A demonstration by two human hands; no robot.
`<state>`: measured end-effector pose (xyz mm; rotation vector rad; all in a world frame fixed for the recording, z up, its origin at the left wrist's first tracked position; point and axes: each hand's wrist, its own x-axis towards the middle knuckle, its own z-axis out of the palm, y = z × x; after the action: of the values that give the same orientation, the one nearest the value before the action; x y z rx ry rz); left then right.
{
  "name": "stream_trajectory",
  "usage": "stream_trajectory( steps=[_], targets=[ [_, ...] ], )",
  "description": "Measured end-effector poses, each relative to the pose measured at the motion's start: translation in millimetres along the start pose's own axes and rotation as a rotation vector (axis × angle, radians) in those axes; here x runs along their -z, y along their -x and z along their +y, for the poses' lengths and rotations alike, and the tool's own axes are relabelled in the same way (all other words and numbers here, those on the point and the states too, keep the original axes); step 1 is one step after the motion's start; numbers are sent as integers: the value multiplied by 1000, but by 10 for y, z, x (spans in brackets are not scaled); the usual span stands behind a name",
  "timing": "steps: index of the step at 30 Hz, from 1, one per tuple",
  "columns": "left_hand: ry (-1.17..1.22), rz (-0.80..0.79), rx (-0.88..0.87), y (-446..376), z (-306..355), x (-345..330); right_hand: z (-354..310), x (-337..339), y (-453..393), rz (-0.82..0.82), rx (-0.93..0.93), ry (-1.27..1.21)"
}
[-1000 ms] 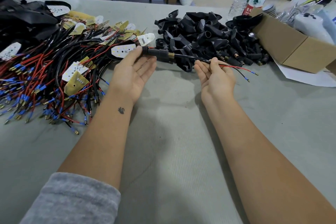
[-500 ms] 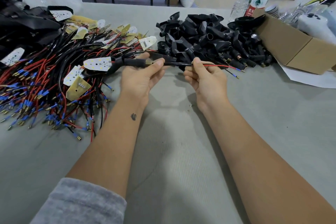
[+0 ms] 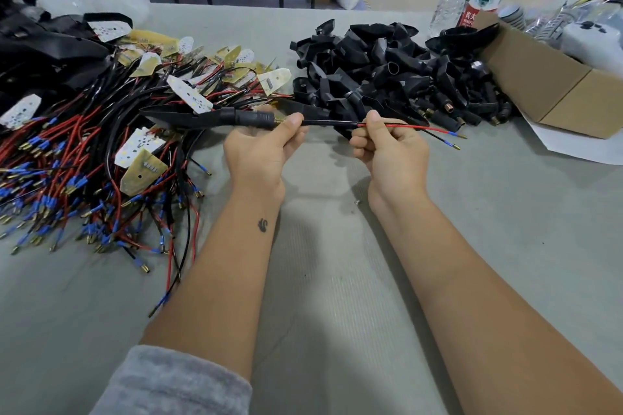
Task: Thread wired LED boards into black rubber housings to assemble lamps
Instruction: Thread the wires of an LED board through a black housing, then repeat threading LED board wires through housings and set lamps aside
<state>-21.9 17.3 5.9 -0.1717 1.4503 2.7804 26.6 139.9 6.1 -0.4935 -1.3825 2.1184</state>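
the left hand [image 3: 259,148] is now gripping the black rubber housing [image 3: 215,116] by its neck, fingers curled round it where a second ago they lay nearly flat, while the right hand [image 3: 387,148] is pinching the sheathed cable [image 3: 332,123] and drawing it rightward. the led board [image 3: 190,96], earlier clear of the housing's mouth, is sitting at that mouth, half tucked in, above the table [image 3: 337,280] between the wired-board heap [image 3: 84,152] and the pile of empty housings [image 3: 387,67]. judged from this, threading is nearly complete, with only seating of the board remaining.
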Motion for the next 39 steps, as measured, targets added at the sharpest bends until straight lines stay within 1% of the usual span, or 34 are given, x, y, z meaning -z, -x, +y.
stream_trajectory(
  steps=[2, 3, 5, 7, 9, 11, 13, 15, 18, 20, 24, 26, 28, 31, 33, 36, 37, 38, 39],
  targets=[
    [17, 10, 5, -8, -21, 1, -15, 1, 8, -10, 38, 44],
    [30, 20, 14, -26, -18, 12, -23, 2, 17, -43, 98, 109],
    [56, 55, 25, -85, -2, 48, -27, 2, 49, -146, 286, 308],
    [27, 63, -16, -120, 27, 71, -3, 3, 100, -232, 456, 489],
    [-63, 12, -50, -106, 79, 47, 19, 12, 168, -292, 601, 582],
    [-108, -52, -50, -106, 169, -11, 49, 27, 234, -365, 792, 642],
    [-87, -95, 7, -154, 326, -59, 84, 15, 302, -433, 956, 773],
    [-27, -122, 116, -197, 548, -74, 96, -40, 393, -487, 1079, 913],
    [-52, -163, 250, -181, 847, 30, 146, -193, 562, -673, 1217, 974],
    [-142, -193, 255, -151, 994, 165, 187, -347, 689, -770, 1250, 988],
    [-348, -191, 175, -113, 1298, 450, 248, -639, 909, -945, 1312, 968],
    [-522, -175, 111, -138, 1489, 569, 265, -707, 987, -1045, 1298, 959],
    [-777, -146, 12, -215, 1729, 669, 285, -714, 1020, -1093, 1255, 993],
    [-1182, -51, -189, -445, 2129, 790, 334, -691, 1015, -1098, 1128, 1019],
    [-1388, 43, -290, -644, 2319, 915, 359, -682, 990, -1060, 1042, 1001],
    [-1756, 323, -335, -856, 2382, 1176, 378, -661, 943, -1053, 946, 997],
    [-1808, 396, -380, -871, 2348, 1235, 373, -649, 927, -1044, 928, 996],
    [-1803, 427, -455, -864, 2289, 1260, 367, -632, 910, -1015, 915, 996],
    [-1760, 419, -543, -839, 2220, 1253, 357, -608, 887, -971, 905, 1000]
  ],
)
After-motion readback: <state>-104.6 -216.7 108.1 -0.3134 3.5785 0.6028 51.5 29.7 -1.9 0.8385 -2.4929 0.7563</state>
